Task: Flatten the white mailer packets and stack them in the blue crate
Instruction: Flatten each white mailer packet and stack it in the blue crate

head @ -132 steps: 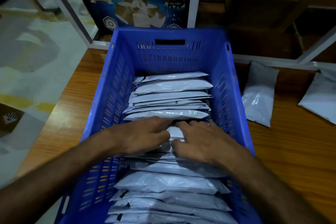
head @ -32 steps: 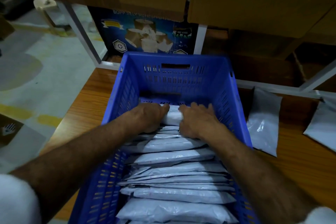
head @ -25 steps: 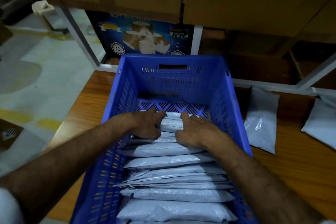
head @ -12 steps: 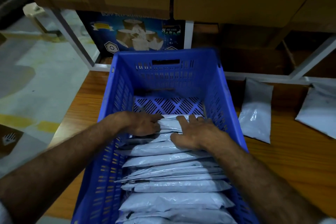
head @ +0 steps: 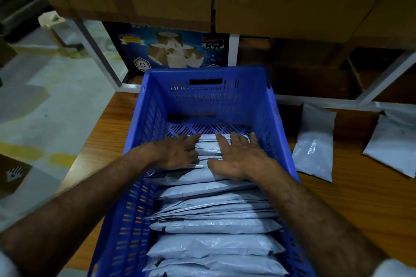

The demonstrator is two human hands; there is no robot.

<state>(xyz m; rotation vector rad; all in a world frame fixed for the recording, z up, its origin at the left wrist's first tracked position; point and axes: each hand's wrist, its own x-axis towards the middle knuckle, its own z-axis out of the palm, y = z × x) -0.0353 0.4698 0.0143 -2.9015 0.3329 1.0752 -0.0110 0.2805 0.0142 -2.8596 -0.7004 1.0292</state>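
Blue plastic walls of the crate (head: 146, 141) enclose both hands. The left hand (head: 177, 153) lies palm down, fingers loosely bent, on the far end of the row of white mailer packets (head: 213, 225). The right hand (head: 238, 157), just beside it, presses flat with fingers spread wide on the same packets. Ahead of the fingertips the slotted crate floor (head: 209, 128) shows bare. To the right of the right hand, outside the crate, two loose mailers (head: 315, 148) lie on the wooden table (head: 360, 198).
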